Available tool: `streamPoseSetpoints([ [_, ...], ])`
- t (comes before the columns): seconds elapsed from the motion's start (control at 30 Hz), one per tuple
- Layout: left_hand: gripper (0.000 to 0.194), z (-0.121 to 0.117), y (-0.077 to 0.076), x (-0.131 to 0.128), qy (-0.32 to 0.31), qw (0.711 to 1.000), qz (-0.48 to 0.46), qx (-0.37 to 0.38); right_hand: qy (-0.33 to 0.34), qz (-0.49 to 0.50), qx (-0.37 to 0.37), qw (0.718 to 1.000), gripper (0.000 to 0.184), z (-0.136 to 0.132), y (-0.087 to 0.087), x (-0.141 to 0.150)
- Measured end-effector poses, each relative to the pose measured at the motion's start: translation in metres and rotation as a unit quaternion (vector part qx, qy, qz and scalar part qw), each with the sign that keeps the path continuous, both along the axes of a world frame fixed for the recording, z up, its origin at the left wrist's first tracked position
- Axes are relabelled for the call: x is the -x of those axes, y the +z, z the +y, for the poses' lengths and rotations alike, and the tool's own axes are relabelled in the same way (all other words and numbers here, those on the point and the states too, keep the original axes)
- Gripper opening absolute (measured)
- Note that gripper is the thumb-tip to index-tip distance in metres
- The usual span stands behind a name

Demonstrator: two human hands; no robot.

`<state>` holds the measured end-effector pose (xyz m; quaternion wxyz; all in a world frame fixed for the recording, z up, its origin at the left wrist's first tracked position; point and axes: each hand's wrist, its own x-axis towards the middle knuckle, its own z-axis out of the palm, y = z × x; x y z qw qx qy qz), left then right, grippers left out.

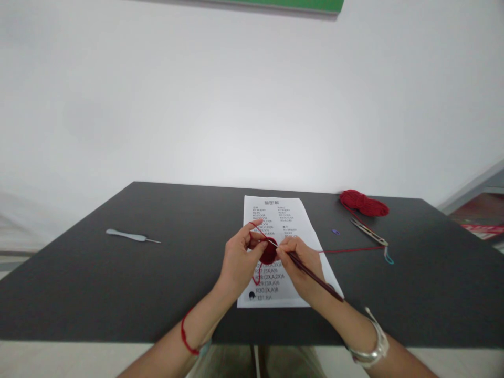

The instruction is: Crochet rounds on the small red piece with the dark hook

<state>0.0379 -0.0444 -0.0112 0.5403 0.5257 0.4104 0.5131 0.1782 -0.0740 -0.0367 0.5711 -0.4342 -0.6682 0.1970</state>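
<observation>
Between my two hands is a small round dark red crochet piece (268, 253), held above a printed sheet (289, 291). My left hand (240, 254) pinches its left edge, with red yarn (258, 227) looped over the raised index finger. In my right hand (301, 265) is a crochet hook (315, 277) with a dark brown handle, gripped like a pen. Its metal tip meets the upper edge of the piece. A short red tail hangs below the piece. Part of the printed text is hidden behind my hands.
A red yarn skein (364, 203) lies at the back right, its strand running toward my hands past thread snips (369, 231) with a blue loop. A purple stitch marker (335, 231) lies nearby. At left rests a grey-handled crochet hook (128, 235). A white wall (189, 105) stands behind the black table (79, 294).
</observation>
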Motion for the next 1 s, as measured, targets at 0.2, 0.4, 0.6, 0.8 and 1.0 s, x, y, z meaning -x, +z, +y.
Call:
streamPoseSetpoints([
  [0.2,0.041,0.0006,0.0013,-0.0013,0.008,1.000,-0.019,0.024,0.007,-0.022,-0.025,0.999,0.011,0.0006,-0.0028,0.0002],
  [0.4,0.040,-0.0001,0.0033,-0.0013,0.008,0.999,-0.018,0.033,0.003,-0.001,0.024,1.000,0.014,0.0004,-0.0002,0.0001],
  [0.6,0.042,0.0003,0.0035,-0.0019,0.004,0.998,-0.044,0.055,0.013,-0.127,-0.111,0.986,0.015,0.0003,-0.0065,0.0017],
  [0.8,0.055,-0.0034,0.0061,-0.0017,-0.048,0.996,-0.043,0.069,0.025,-0.119,-0.088,0.989,0.013,0.0047,-0.0069,-0.0019],
  [1.0,0.058,0.0000,0.0080,0.0047,-0.120,0.977,-0.108,0.137,0.049,-0.140,-0.135,0.980,0.013,0.0053,-0.0030,-0.0061],
])
